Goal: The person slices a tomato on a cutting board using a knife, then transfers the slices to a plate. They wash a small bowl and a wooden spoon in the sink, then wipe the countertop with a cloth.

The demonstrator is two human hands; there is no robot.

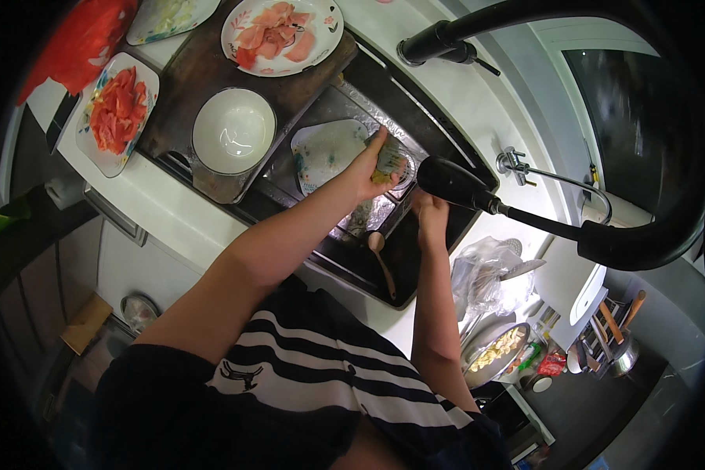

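Observation:
Over the sink (pixel 429 135), my left hand (pixel 371 170) grips what looks like a green and yellow scouring sponge (pixel 383 175), blurred by falling water. My right hand (pixel 432 212) is just below the black faucet head (pixel 455 181), which hides part of its fingers. I cannot tell whether it holds anything. A patterned white dish (pixel 329 147) lies in the sink basin, left of my left hand. Nearer my body, a wooden spoon (pixel 382 258) rests on the black sink ledge.
A wooden board (pixel 176 111) spans the sink's left side, bearing a white bowl (pixel 235 130) and a plate of sliced meat (pixel 282 35). Beside it stands a dish of cut tomatoes (pixel 117 117). To the right are a plastic bag (pixel 487 273), a knife blade (pixel 521 269) and a metal bowl (pixel 496 355).

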